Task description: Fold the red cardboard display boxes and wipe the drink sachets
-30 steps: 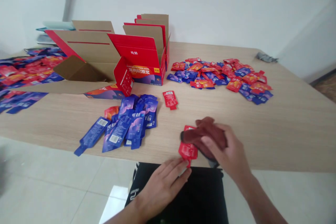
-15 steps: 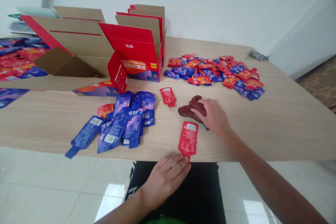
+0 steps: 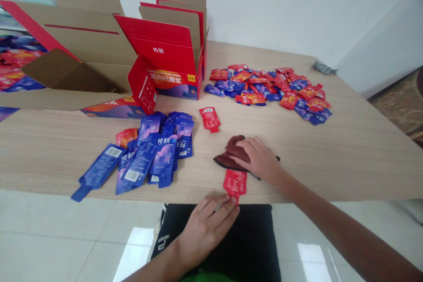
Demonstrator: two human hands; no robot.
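A red pouch (image 3: 235, 181) lies flat near the table's front edge, its narrow spout end toward me. My left hand (image 3: 211, 218) grips that spout end between the fingers at the edge. Bunched in my right hand (image 3: 257, 158) is a brown cloth (image 3: 231, 155) with a dark border, which covers the upper part of the pouch. A second red pouch (image 3: 209, 119) lies farther back, beside neither hand. To the left is a pile of blue pouches (image 3: 161, 152), with one blue pouch (image 3: 99, 169) at its left and an orange-red one (image 3: 126, 137) partly under it.
Open red cardboard boxes (image 3: 172, 75) stand at the back left, flaps raised. A heap of small red and blue sachets (image 3: 257, 86) spreads across the back right. A grey crumpled piece (image 3: 324, 68) lies at the far right corner of the table (image 3: 346, 154).
My right hand has drawn the brown cloth toward me and onto the upper part of the red pouch. My left hand keeps its hold on the spout end. The view has shifted slightly.
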